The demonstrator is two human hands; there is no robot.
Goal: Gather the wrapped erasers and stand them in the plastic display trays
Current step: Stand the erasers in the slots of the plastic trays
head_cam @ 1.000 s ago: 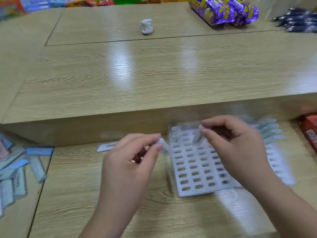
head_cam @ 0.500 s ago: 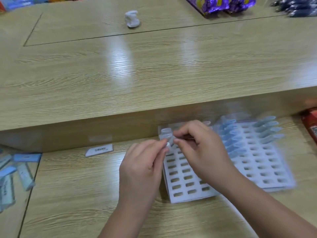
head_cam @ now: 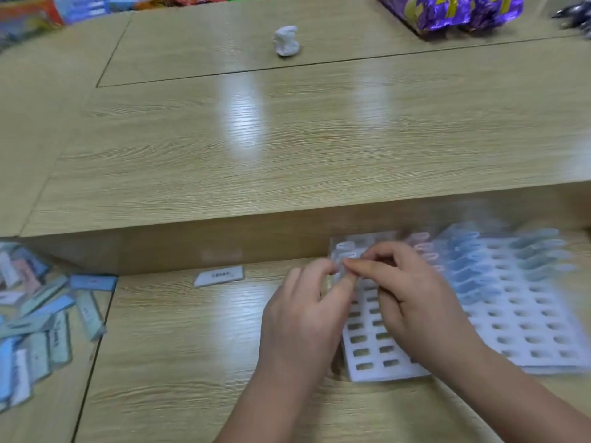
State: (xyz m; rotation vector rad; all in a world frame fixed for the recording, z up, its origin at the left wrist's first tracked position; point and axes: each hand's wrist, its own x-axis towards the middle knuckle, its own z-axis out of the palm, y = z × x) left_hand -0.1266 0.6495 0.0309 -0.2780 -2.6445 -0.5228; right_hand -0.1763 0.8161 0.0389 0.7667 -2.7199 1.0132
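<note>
Two white slotted display trays lie side by side on the lower wooden desk: the near tray (head_cam: 371, 353) under my hands and a second tray (head_cam: 527, 330) to its right. The right one has several blue wrapped erasers (head_cam: 473, 270) standing in its far rows. My left hand (head_cam: 307, 311) and my right hand (head_cam: 412, 302) meet over the near tray's top-left corner, both pinching one small wrapped eraser (head_cam: 341, 272) between the fingertips. A few erasers stand in that tray's far-left slots (head_cam: 347, 251). The view is blurred.
A pile of loose wrapped erasers (head_cam: 41, 321) lies at the far left. One single eraser (head_cam: 219, 275) lies flat by the raised shelf wall. On the upper counter are a crumpled white wad (head_cam: 287, 40) and purple packets (head_cam: 447, 8).
My hands have come together: the left moved right to meet the right at the near tray's top-left corner. The camera view shifted, so the eraser pile at left shows more.
</note>
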